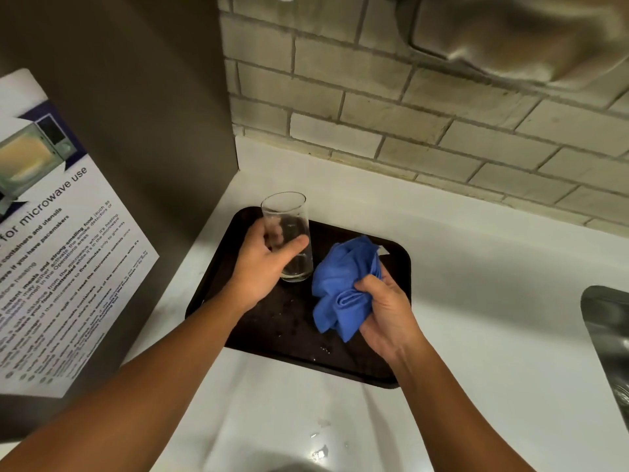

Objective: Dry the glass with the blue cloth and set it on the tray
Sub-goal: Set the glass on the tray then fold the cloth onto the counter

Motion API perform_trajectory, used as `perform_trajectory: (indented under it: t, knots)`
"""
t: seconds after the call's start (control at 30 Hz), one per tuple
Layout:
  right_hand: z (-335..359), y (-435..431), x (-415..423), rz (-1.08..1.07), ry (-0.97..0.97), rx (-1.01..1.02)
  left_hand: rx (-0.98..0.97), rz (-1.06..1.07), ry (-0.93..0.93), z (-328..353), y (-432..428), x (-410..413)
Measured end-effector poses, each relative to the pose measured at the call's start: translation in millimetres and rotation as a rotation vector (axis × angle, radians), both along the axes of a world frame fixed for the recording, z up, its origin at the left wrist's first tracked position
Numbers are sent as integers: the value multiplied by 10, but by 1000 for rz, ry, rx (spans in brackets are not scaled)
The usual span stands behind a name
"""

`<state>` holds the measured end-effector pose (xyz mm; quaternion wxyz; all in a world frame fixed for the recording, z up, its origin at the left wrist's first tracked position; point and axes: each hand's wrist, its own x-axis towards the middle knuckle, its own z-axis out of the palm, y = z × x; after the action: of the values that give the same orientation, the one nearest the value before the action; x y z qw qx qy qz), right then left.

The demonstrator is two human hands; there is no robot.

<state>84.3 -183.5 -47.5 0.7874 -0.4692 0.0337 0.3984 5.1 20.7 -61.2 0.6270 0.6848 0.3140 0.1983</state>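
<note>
My two bare forearms reach forward over the white table (476,267), which shows a few wet spots on the side of the tray nearest me. The tray (391,366) is dark, with rounded corners, and lies flat on the table; small water drops dot its surface between my wrists.

My right hand (386,315) is over the tray's right part, fingers curled tight around the blue cloth (343,284). The cloth is bunched and spills out to the left of that hand, hanging over the middle of the tray. It sits just beside the glass, though I cannot tell if the two touch.

My left hand (263,264) is over the tray's left part, wrapped around the glass (289,233), thumb across the near side and fingers behind it. The glass is clear, tall and upright, open end up. Its base is at the tray's surface near the far left corner, but I cannot tell whether it rests there or hangs just above.

Left of the tray stands a grey panel with a printed notice (51,250) about microwave use. Right of the tray, at the table's edge, is part of a metal sink (609,338). Beyond the tray rises a tiled wall (408,124).
</note>
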Motion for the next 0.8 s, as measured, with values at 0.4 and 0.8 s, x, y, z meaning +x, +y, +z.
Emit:
perform_trajectory:
  t: [0.4, 0.8]
  knots:
    - [94, -106, 70, 2, -11, 136, 161, -106, 171, -233, -124, -14]
    - [137, -95, 14, 45, 33, 234, -450, 94, 220, -82, -809, -564]
